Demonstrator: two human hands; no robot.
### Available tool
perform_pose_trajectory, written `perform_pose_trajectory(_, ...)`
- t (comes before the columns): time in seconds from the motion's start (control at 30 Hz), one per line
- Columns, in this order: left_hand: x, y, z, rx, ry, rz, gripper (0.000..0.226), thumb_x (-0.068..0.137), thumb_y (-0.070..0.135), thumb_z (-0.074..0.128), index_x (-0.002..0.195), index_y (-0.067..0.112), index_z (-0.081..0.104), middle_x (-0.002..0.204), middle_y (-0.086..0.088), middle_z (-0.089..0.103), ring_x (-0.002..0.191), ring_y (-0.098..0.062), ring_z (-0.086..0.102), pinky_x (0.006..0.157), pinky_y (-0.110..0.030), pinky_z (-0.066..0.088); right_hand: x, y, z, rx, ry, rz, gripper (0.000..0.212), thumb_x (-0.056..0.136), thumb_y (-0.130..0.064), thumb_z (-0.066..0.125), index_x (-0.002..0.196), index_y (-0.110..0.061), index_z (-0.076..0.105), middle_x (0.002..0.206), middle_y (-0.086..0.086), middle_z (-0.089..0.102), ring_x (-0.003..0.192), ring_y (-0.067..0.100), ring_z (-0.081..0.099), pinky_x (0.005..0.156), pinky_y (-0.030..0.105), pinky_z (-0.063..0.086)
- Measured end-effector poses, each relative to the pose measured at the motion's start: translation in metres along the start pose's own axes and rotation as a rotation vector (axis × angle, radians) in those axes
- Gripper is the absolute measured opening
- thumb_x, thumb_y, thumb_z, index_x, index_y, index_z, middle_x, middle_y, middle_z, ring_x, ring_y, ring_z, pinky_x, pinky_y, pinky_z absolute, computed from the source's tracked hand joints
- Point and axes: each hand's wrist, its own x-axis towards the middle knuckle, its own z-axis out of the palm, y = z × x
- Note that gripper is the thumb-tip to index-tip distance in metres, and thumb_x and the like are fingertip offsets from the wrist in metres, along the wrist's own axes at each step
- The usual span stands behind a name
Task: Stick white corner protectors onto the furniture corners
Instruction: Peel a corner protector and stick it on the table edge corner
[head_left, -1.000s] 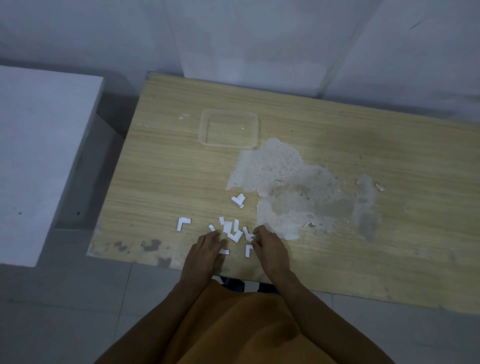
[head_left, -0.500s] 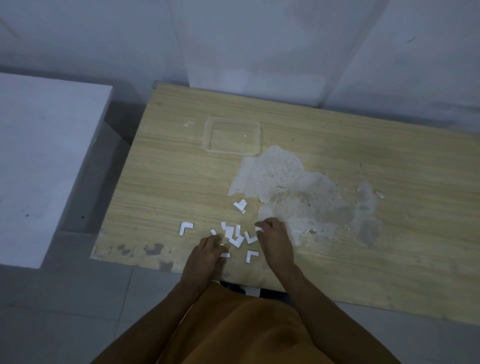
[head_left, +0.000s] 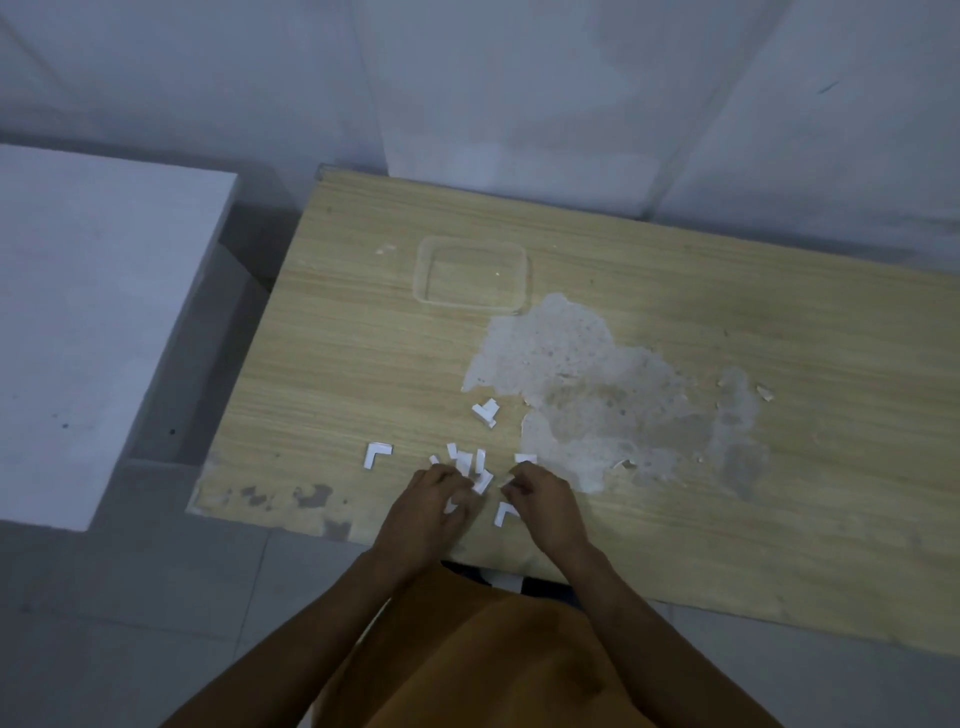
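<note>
Several white L-shaped corner protectors lie scattered on the wooden table (head_left: 363, 338) near its front edge: one apart at the left (head_left: 376, 453), one further back (head_left: 485, 411), a small pile (head_left: 467, 462) and one between my hands (head_left: 505, 512). My left hand (head_left: 428, 512) rests on the pile with curled fingers, fingertips at a protector (head_left: 482, 483); whether it grips the piece is unclear. My right hand (head_left: 545, 506) has its fingers curled and pinches a small white protector (head_left: 504, 482) at the fingertips.
A clear plastic container (head_left: 522, 275) stands further back on the table. A large patch of peeled veneer (head_left: 597, 395) lies to the right of the pile. A white block (head_left: 78, 312) stands left of the table across a gap. Walls close in behind.
My right hand drew back toward me from the pile with a small piece at its fingertips. My left hand slid forward onto the pile. The camera shifted slightly.
</note>
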Motion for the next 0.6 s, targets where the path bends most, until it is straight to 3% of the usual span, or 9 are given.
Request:
perform_pose_trajectory(0.1, 0.004, 0.035, -0.014, -0.381, -0.008, -0.119, 0.021, 0.093, 0.024, 0.06, 0.112, 0.023, 0.067, 0.11, 0.007, 0.067, 0.097, -0.006, 0.063, 0.079, -0.012, 0.046, -0.018, -0.02, -0.026, 0.219, -0.003, -0.025, 0.014, 0.091, -0.015, 0.062, 0.081, -0.024, 0.066, 0.073, -0.013, 0.065, 0.072, -0.002, 0.061, 0.064, 0.011, 0.042)
perform_pose_trajectory(0.2, 0.006, 0.065, -0.03, -0.607, -0.015, -0.144, 0.015, 0.092, 0.023, 0.06, 0.102, 0.031, 0.068, 0.093, 0.017, 0.07, 0.088, 0.001, 0.065, 0.076, -0.014, 0.05, -0.038, -0.041, -0.056, 0.3, 0.052, -0.098, 0.026, 0.091, -0.014, 0.062, 0.08, -0.038, 0.065, 0.072, -0.019, 0.066, 0.072, -0.002, 0.063, 0.063, 0.007, 0.041)
perform_pose_trajectory(0.27, 0.005, 0.081, -0.041, -0.704, 0.002, -0.145, 0.015, 0.091, 0.015, 0.061, 0.097, 0.025, 0.07, 0.086, 0.012, 0.072, 0.081, -0.004, 0.068, 0.072, -0.016, 0.052, -0.05, -0.053, -0.076, 0.332, 0.074, -0.128, 0.029, 0.09, -0.017, 0.064, 0.08, -0.044, 0.064, 0.075, -0.022, 0.067, 0.072, -0.002, 0.063, 0.063, 0.006, 0.042)
perform_pose_trajectory(0.37, 0.003, 0.1, -0.056, -0.796, 0.034, -0.131, 0.013, 0.09, 0.007, 0.061, 0.092, 0.016, 0.071, 0.079, 0.003, 0.073, 0.074, -0.011, 0.07, 0.067, -0.016, 0.052, -0.063, -0.066, -0.097, 0.356, 0.106, -0.137, 0.024, 0.088, -0.018, 0.067, 0.086, -0.042, 0.064, 0.079, -0.023, 0.069, 0.076, -0.004, 0.065, 0.064, 0.006, 0.043)
perform_pose_trajectory(0.6, -0.007, 0.126, -0.08, -1.014, 0.054, -0.168, 0.014, 0.09, 0.009, 0.062, 0.088, 0.019, 0.071, 0.077, -0.001, 0.073, 0.076, -0.019, 0.073, 0.066, -0.02, 0.055, -0.077, -0.088, -0.115, 0.412, 0.294, -0.152, 0.029, 0.088, -0.012, 0.066, 0.105, -0.035, 0.062, 0.083, -0.019, 0.068, 0.077, 0.001, 0.066, 0.067, 0.009, 0.047)
